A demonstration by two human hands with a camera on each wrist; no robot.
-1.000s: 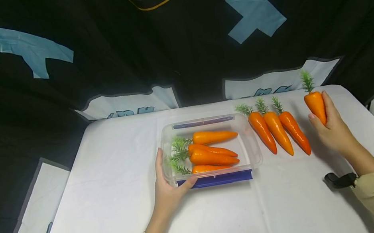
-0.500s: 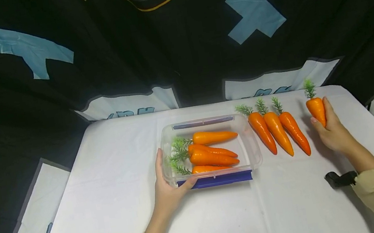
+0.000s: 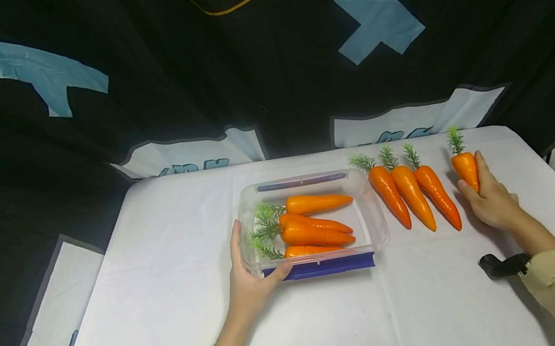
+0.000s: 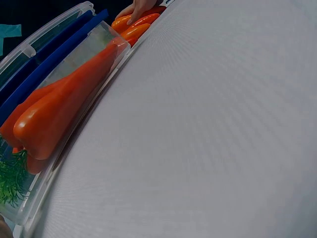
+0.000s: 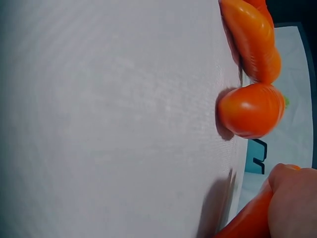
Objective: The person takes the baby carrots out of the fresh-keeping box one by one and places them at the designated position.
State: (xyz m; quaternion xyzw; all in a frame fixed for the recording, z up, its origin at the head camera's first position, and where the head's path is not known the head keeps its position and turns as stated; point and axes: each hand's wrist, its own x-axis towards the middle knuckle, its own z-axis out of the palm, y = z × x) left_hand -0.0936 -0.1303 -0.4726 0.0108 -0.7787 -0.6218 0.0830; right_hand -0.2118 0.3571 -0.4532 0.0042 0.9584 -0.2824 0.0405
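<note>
My left hand [image 3: 251,281] holds the near left corner of a clear plastic box [image 3: 378,220], thumb on the front rim and fingers along the left wall. Several orange toy carrots [image 3: 316,233] with green tops lie inside it, tips to the right. At the right of the table my right hand [image 3: 494,201] grips another carrot [image 3: 465,169] between thumb and fingers, its leafy top pointing away. In the right wrist view that carrot [image 5: 250,218] is close over the table, with a shadow beside it.
Three carrots [image 3: 413,197] lie side by side between the box and my right hand, green tops toward the far edge. A blue latch flap [image 3: 324,266] hangs along the box's front. Behind the white-covered table [image 3: 172,260] hangs a dark curtain [image 3: 241,71].
My right hand has lowered the carrot toward the table and shifted slightly left, nearer the row of three. My left hand and the box have stayed where they were.
</note>
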